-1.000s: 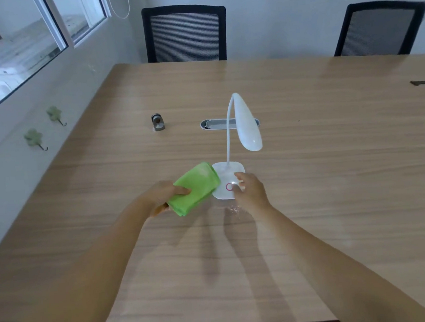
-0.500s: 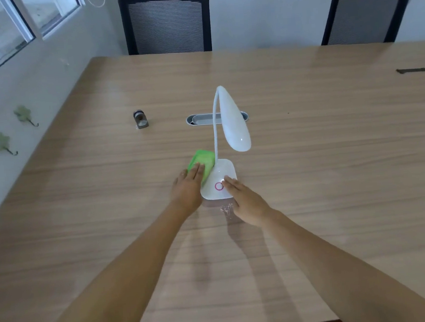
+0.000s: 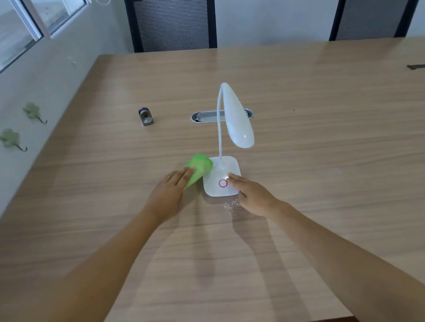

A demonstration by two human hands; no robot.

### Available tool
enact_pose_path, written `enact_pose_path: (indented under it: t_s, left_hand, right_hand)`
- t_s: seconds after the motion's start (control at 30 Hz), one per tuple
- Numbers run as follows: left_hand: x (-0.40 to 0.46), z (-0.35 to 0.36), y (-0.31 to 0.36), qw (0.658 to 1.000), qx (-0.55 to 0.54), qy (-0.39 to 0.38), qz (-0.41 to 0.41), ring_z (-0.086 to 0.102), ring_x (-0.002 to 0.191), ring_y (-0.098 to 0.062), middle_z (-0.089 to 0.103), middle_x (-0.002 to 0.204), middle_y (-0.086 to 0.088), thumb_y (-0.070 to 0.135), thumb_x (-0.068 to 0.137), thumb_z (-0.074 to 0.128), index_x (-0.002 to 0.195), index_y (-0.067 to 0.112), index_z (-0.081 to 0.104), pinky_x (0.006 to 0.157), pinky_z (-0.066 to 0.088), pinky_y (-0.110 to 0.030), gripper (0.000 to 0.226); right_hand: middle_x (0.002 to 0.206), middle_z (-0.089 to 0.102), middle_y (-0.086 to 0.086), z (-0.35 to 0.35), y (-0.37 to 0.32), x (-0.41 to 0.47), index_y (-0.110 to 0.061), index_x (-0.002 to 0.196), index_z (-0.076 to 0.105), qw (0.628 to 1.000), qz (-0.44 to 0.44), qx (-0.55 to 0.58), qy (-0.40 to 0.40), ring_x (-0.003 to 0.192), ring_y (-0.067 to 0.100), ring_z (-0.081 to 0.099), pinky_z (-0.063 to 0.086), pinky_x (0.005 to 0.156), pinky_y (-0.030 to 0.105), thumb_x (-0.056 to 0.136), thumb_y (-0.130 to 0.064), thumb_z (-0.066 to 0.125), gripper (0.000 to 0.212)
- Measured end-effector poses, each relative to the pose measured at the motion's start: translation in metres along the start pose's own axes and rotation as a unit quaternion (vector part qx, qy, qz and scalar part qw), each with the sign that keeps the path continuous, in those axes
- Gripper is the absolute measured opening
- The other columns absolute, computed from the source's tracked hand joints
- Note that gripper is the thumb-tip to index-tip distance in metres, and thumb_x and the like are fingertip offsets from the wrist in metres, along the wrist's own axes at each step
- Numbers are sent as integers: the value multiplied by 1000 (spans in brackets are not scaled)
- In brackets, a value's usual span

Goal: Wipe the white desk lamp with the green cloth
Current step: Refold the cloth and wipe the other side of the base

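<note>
The white desk lamp stands mid-table on a square base with a pink ring, its thin neck curving up and its head drooping to the right. The folded green cloth lies against the base's left edge. My left hand rests flat on the cloth's near part, fingers stretched over it. My right hand steadies the base, fingertips on its top beside the pink ring.
The wooden table carries a small metal object at back left and a grey cable slot behind the lamp. Two black mesh chairs stand at the far edge. A wall with hooks runs along the left.
My left hand went from gripping the cloth in front of the base to pressing it flat against the base's left side. My right hand stayed on the base.
</note>
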State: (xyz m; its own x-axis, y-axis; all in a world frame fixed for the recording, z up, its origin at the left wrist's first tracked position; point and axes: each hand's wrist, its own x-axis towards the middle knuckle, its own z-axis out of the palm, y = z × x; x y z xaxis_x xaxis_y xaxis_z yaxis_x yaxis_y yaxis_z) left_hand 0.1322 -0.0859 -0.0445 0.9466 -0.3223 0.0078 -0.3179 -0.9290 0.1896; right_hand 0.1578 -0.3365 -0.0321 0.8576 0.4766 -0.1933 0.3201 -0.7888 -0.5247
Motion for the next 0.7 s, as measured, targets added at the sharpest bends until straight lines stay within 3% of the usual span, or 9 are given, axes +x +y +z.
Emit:
enact_pose_path:
  t_s: [0.1, 0.27, 0.4, 0.47, 0.57, 0.7]
  left_hand:
    - [15, 1, 21, 998, -56, -9, -28, 45, 127, -36, 45, 143, -14, 5, 80, 43, 142, 11, 35, 106, 38, -39, 62]
    - [38, -6, 33, 987, -92, -52, -117, 55, 105, -39, 42, 138, -10, 7, 75, 59, 137, 16, 37, 83, 48, -40, 66]
    - [51, -3, 34, 987, -54, -90, -123, 51, 106, -41, 26, 151, -5, 19, 85, 55, 148, 23, 18, 98, 41, -39, 73]
    - [47, -1, 35, 989, -24, -106, -101, 45, 112, -39, 20, 155, 0, 14, 88, 47, 149, 28, 15, 101, 40, -40, 70]
    - [24, -3, 26, 991, 57, -119, -13, 38, 120, -36, 21, 155, 3, 3, 81, 44, 148, 32, 15, 92, 48, -44, 79]
    - [-18, -1, -6, 974, 140, -78, 163, 53, 111, -38, 39, 149, 2, 4, 59, 57, 142, 32, 22, 77, 56, -45, 94]
  right_hand:
    - [157, 22, -3, 0, 0, 1, -15, 143, 34, 1000, 3, 4, 1, 142, 11, 27, 24, 114, 21, 90, 3, 33, 56]
    - [158, 20, -3, -2, 0, 1, -16, 144, 31, 1000, 6, -1, -13, 143, 11, 24, 22, 115, 23, 90, 2, 32, 57]
    - [158, 19, -2, -4, -1, 1, -16, 144, 31, 1000, 8, -4, -20, 144, 12, 23, 21, 117, 24, 91, 1, 32, 56]
    - [158, 20, -2, -5, -2, 1, -16, 144, 31, 1000, 8, -7, -21, 144, 12, 23, 21, 116, 23, 91, 1, 32, 56]
    - [158, 20, -2, -6, -4, 1, -15, 144, 31, 1000, 6, -11, -20, 144, 12, 24, 21, 115, 22, 91, 2, 32, 56]
    - [158, 19, -2, -7, -4, 0, -15, 144, 30, 1000, 6, -15, -23, 144, 12, 22, 19, 115, 21, 91, 2, 30, 56]
